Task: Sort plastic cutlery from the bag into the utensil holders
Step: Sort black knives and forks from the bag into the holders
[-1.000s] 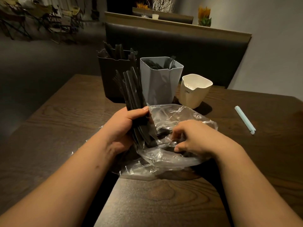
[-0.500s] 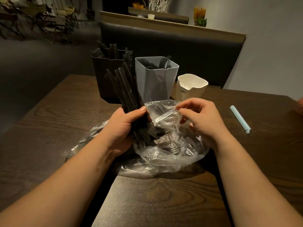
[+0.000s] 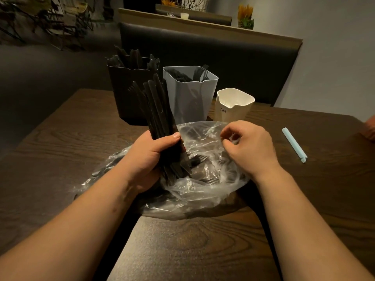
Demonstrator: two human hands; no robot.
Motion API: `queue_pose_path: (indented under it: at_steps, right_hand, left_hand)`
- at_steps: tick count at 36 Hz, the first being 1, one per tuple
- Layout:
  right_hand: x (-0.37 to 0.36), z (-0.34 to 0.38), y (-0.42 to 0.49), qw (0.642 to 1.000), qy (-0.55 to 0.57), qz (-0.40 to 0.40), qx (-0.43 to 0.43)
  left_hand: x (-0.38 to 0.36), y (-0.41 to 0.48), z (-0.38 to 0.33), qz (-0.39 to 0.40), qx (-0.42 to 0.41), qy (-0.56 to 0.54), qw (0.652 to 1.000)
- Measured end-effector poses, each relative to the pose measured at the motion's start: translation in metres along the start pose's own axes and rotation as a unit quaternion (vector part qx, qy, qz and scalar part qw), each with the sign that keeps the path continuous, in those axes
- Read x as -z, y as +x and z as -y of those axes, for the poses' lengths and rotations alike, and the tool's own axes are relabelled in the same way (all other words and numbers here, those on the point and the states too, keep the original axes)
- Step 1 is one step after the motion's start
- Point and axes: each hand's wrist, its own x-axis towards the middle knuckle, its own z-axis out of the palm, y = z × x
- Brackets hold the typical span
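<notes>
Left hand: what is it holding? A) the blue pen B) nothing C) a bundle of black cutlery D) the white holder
C: the left hand grips a bundle of black cutlery upright. The blue pen lies untouched on the table, and the white holder stands apart behind the plastic bag, which the right hand seems to pinch.

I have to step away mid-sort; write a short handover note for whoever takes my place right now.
Left grip: holds a bundle of black cutlery over the bag.
Right grip: fingers curled at the bag's rim; unclear whether it pinches the film.
Done: black holder and grey holder already hold cutlery.
Left: white holder looks empty; place the bundle, then sort the forks in the bag.
</notes>
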Motion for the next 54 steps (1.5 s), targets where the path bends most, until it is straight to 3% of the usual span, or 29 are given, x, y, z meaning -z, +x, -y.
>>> queue_pose_path:
  at_steps: [6, 12, 17, 23, 26, 29, 34, 38, 40, 43, 47, 49, 51, 54]
  right_hand:
    - [-0.007, 0.0, 0.001, 0.993, -0.031, -0.091, 0.064]
    - [-0.012, -0.004, 0.001, 0.992, -0.002, -0.113, 0.063]
    - [-0.006, -0.004, 0.004, 0.983, 0.111, -0.147, -0.012]
    - [0.009, -0.012, 0.038, 0.926, 0.278, -0.233, -0.108]
    - [0.013, -0.027, 0.066, 0.919, 0.226, -0.299, -0.12]
    - [0.013, -0.04, 0.089, 0.93, 0.145, -0.318, -0.117]
    - [0.001, -0.052, 0.106, 0.955, 0.03, -0.274, -0.112]
    - [-0.013, -0.058, 0.113, 0.982, -0.046, -0.14, -0.118]
    - [-0.017, -0.06, 0.115, 0.982, -0.069, -0.081, -0.153]
    - [-0.015, -0.06, 0.116, 0.975, -0.083, -0.052, -0.199]
    - [0.004, -0.041, 0.11, 0.979, -0.125, 0.007, -0.164]
    - [0.017, -0.02, 0.106, 0.986, -0.089, 0.015, -0.138]
    - [0.029, 0.008, 0.101, 0.995, 0.027, 0.02, -0.096]
    - [0.041, 0.054, 0.088, 0.962, 0.218, 0.156, -0.052]
  left_hand:
    - [0.0, 0.0, -0.001, -0.016, -0.001, -0.011, 1.0]
    - [0.0, 0.0, -0.002, -0.025, 0.007, -0.016, 1.0]
    - [-0.002, 0.001, -0.002, -0.033, 0.002, -0.02, 0.999]
    - [-0.007, 0.003, 0.002, -0.047, -0.009, -0.02, 0.999]
    - [-0.006, 0.003, 0.003, -0.047, -0.009, -0.006, 0.999]
    - [-0.005, 0.003, 0.003, -0.045, -0.008, 0.003, 0.999]
    - [-0.006, 0.002, 0.003, -0.032, 0.004, 0.015, 0.999]
    - [-0.007, 0.002, 0.002, -0.035, 0.006, 0.022, 0.999]
    - [-0.007, 0.001, 0.001, -0.035, 0.009, 0.016, 0.999]
    - [-0.007, -0.002, -0.001, -0.032, 0.016, 0.02, 0.999]
    - [-0.009, -0.005, -0.002, -0.048, 0.033, 0.015, 0.998]
    - [-0.01, -0.006, -0.003, -0.057, 0.038, 0.01, 0.998]
    - [-0.011, -0.006, -0.004, -0.066, 0.041, 0.007, 0.997]
    - [-0.012, -0.007, -0.006, -0.09, 0.027, -0.014, 0.995]
